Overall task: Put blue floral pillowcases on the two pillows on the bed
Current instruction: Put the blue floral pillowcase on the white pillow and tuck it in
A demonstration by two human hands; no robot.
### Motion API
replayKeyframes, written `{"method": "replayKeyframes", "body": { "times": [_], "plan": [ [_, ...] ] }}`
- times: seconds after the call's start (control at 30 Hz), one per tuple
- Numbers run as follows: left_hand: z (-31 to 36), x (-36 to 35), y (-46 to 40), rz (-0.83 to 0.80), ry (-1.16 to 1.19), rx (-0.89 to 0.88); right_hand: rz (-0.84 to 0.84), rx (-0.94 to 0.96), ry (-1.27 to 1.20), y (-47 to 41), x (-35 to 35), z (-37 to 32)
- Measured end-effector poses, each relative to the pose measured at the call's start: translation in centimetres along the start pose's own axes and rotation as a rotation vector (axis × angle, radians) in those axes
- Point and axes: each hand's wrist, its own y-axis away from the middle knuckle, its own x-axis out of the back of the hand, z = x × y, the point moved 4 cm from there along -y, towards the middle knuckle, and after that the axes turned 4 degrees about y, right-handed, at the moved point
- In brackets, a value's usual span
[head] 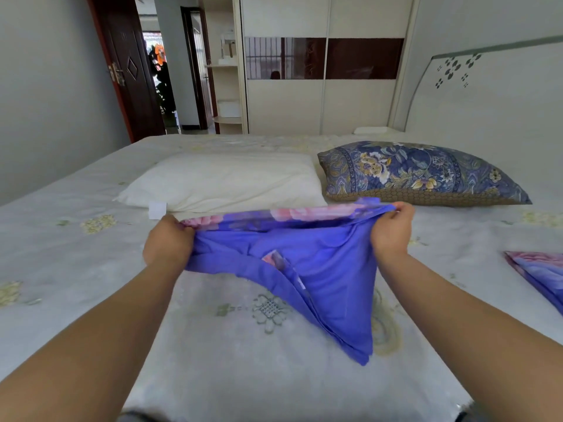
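Note:
A blue pillowcase (316, 269) with pink flowers hangs between my hands above the bed. My left hand (169, 242) grips its left edge and my right hand (391, 231) grips its right edge, stretching the top edge taut. Its lower corner droops onto the sheet. Just beyond it lies a bare white pillow (225, 181) with a small white tag. To the right of that pillow sits a second pillow (417, 173) in a dark blue floral cover. Another blue floral pillowcase (539, 275) lies folded at the right edge of the bed.
The bed (91, 254) has a pale sheet with faint flower prints. A white headboard (487, 95) stands on the right, a wardrobe (323, 65) beyond the bed, and an open dark wooden door (128, 68) at the back left.

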Motion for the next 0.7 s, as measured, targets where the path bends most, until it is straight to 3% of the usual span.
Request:
{"method": "replayKeyframes", "body": {
  "times": [0.1,0.17,0.27,0.33,0.4,0.5,0.6,0.7],
  "plan": [
    [0.8,1.2,0.5,0.007,-0.044,0.002,-0.148,-0.089,0.013,-0.3,-0.7,-0.6],
    [0.8,1.8,1.0,0.042,0.006,0.026,-0.287,-0.037,0.032,-0.2,-0.8,-2.2],
    [0.0,3.1,1.0,0.102,0.115,0.093,-0.653,0.117,0.303,-1.0,-0.3,-4.6],
    [-0.2,3.9,0.7,0.105,0.192,0.164,-0.784,0.222,0.532,-1.9,0.5,-5.7],
    [0.5,4.5,0.7,0.129,0.284,0.182,-0.651,0.360,0.646,-3.4,1.5,-7.4],
    [2.8,5.1,1.0,0.151,0.460,0.142,-0.366,0.316,0.400,-5.7,3.4,-10.1],
    [5.0,5.3,1.1,0.065,0.754,0.190,-0.373,0.122,0.133,-5.2,3.9,-11.7],
    [6.5,5.9,1.7,-0.005,1.093,0.324,-0.368,0.285,0.195,-4.2,6.0,-14.2]
  ]
}}
